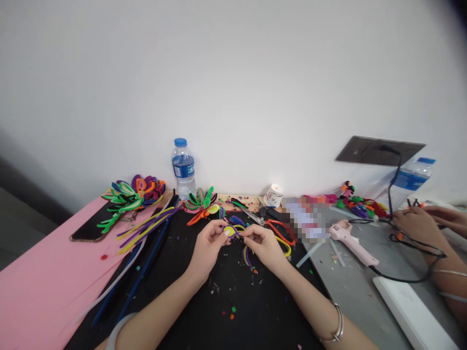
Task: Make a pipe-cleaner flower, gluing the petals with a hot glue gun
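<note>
Between my two hands is a small pipe cleaner piece (230, 232) in yellow and purple, with a dark part at its right end. My left hand (208, 245) pinches its left side between thumb and fingers. At its right side, the fingertips of my right hand (263, 245) close on the dark end. Just below and right of the piece, a bent strip of purple and yellow pipe cleaners (248, 258) lies on the black mat (255, 311). Behind my hands lie scissors (252, 216) and red-handled pliers (280, 231).
Pipe cleaner flowers (201, 206), loose pipe cleaners (146, 228), a phone (87, 228) and a water bottle (184, 167) stand or lie at left and back. A paper cup (273, 195) is near the wall. A pink glue gun (353, 243) with a cord lies right, beside another person's hands (416, 226).
</note>
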Demonstrator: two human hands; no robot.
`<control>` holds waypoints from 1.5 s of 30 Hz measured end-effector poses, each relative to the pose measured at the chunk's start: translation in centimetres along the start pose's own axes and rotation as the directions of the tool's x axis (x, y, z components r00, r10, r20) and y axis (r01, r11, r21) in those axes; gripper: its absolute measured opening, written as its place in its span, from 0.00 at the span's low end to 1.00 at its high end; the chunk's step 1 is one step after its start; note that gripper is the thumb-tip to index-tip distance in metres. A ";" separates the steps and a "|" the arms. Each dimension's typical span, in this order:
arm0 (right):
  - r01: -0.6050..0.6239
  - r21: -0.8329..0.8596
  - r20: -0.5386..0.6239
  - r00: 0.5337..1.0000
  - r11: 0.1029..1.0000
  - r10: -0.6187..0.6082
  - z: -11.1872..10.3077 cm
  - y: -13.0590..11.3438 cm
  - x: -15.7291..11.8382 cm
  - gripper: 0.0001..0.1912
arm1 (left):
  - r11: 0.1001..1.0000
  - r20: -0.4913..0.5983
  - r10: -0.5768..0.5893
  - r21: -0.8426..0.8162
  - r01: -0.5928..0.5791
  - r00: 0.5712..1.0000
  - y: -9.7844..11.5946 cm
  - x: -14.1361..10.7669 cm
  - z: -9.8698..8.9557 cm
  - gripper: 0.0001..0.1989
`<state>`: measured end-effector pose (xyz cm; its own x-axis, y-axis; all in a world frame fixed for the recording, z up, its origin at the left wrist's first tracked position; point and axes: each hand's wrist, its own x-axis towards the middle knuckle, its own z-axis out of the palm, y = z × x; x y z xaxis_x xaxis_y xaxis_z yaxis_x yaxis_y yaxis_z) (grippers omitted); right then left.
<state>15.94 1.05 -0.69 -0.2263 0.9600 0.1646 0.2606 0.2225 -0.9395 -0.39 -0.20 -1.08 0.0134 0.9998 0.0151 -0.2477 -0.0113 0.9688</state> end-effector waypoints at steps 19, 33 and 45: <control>-0.004 0.020 0.016 1.000 1.000 0.003 0.3 0.3 0.0 0.03 | 1.000 0.000 -0.003 -0.004 0.003 1.000 0.1 0.0 0.0 0.10; 0.008 0.006 0.010 1.000 1.000 -0.008 0.4 0.1 0.1 0.03 | 1.000 -0.023 -0.007 0.020 0.007 1.000 0.4 -0.1 0.2 0.13; 0.009 0.005 0.007 1.000 1.000 -0.010 0.3 0.2 0.0 0.03 | 1.000 -0.016 -0.002 0.014 0.002 1.000 0.3 -0.1 0.2 0.13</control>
<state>15.70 1.01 -0.96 -0.2350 0.9567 0.1716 0.2539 0.2308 -0.9393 -0.28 -0.29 -0.70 -0.0019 1.0000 0.0090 -0.2346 -0.0092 0.9721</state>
